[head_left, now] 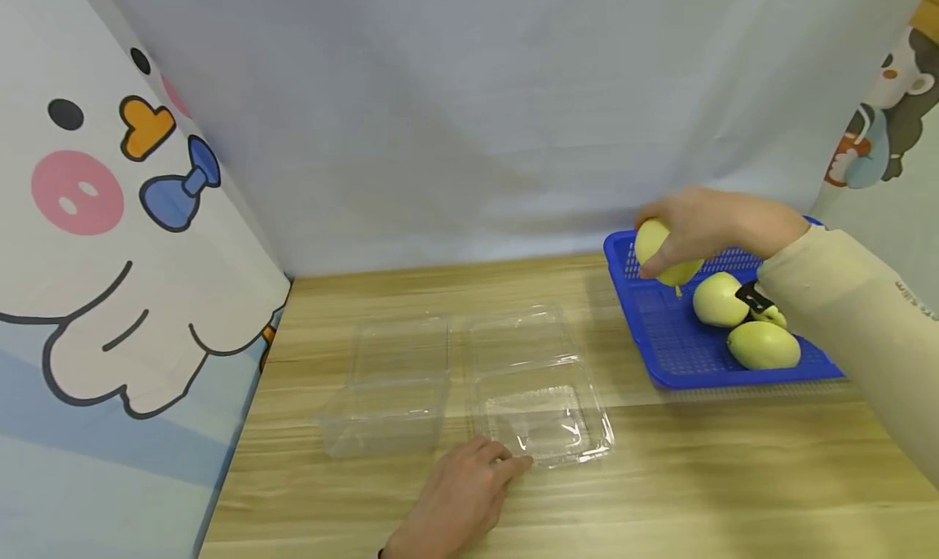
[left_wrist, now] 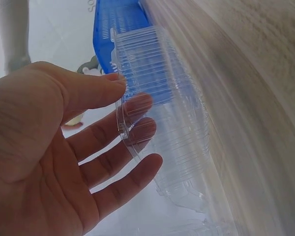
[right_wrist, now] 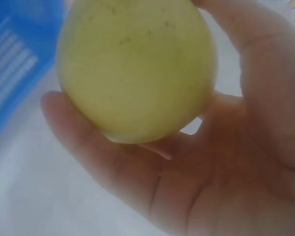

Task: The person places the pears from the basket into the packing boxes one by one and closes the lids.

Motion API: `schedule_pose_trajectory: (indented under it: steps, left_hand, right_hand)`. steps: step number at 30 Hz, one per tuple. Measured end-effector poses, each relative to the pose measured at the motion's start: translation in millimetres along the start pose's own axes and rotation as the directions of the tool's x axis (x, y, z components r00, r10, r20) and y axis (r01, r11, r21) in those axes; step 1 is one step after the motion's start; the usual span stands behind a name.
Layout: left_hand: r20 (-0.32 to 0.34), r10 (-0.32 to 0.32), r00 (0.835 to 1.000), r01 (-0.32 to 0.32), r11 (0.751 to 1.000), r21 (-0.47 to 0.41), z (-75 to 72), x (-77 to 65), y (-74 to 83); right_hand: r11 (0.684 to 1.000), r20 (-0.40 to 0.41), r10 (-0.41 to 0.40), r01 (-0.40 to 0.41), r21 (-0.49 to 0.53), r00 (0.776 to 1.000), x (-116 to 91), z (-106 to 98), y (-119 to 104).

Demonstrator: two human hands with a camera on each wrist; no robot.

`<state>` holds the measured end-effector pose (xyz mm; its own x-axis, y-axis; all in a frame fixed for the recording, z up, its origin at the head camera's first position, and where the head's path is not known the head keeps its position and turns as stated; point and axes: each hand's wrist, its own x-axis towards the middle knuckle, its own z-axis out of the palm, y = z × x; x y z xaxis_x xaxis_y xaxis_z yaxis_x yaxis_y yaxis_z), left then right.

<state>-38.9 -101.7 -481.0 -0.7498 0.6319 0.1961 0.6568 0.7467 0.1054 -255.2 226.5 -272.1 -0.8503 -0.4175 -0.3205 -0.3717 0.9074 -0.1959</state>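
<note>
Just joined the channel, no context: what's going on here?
A person's right grip holds a yellow-green fruit over the blue basket, where more fruit lies. The left grip touches the near edge of an open clear container on the table. A second clear container stands to its left. The held fruit is not in either container yet.

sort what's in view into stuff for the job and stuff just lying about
Likely part of the job:
yellow-green fruit, in the right hand
right clear clamshell container, its rim touched by the left hand
left clear clamshell container
blue basket holding other fruit

Probably just background:
left cartoon panel
right cartoon panel
pale backdrop
</note>
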Motion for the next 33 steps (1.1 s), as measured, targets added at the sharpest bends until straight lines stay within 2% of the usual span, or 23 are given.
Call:
schedule_pose_trajectory:
  steps: [3, 6, 12, 16, 19, 23, 27, 33]
  left_hand:
    - [-0.005, 0.004, 1.0, -0.004, 1.0, 0.004, 0.7, -0.2, -1.1]
    - [-0.009, 0.008, 1.0, -0.007, 1.0, 0.008, 1.7, -0.9, -2.3]
    - [0.019, 0.002, 1.0, -0.001, 1.0, -0.03, -0.9, -1.2, -2.8]
    - [0.043, -0.007, 0.999, 0.008, 0.999, -0.032, -3.0, -0.9, -2.6]
    - [0.048, -0.007, 0.999, 0.008, 1.0, -0.016, -3.5, -0.8, -2.4]
    - [0.041, -0.003, 0.999, 0.003, 1.0, -0.003, -2.6, -1.0, -2.0]
    - [0.023, 0.004, 1.0, -0.004, 1.0, 0.003, -1.5, -1.2, -2.3]
    - [-0.004, 0.013, 1.0, -0.013, 1.0, 0.014, 1.1, -1.2, -3.0]
  right_hand:
    - [0.997, -0.035, -0.065, 0.064, -0.04, 0.997, -0.7, 3.4, -25.3]
    - [0.993, -0.021, -0.113, 0.113, -0.031, 0.993, 1.6, 17.6, -50.5]
    - [0.984, 0.042, -0.177, 0.177, 0.007, 0.983, 6.6, 65.0, -92.8]
    - [0.987, 0.114, -0.162, 0.161, 0.022, 0.98, 7.5, 103.9, -113.1]
    - [0.985, 0.136, -0.17, 0.17, 0.014, 0.976, 7.1, 130.6, -121.7]
    - [0.982, 0.119, -0.189, 0.189, 0.008, 0.975, 8.5, 156.5, -125.7]
    - [0.985, 0.112, -0.174, 0.173, 0.018, 0.978, 11.2, 171.7, -126.4]
    - [0.986, 0.127, -0.157, 0.148, 0.073, 0.979, 13.3, 182.3, -128.8]
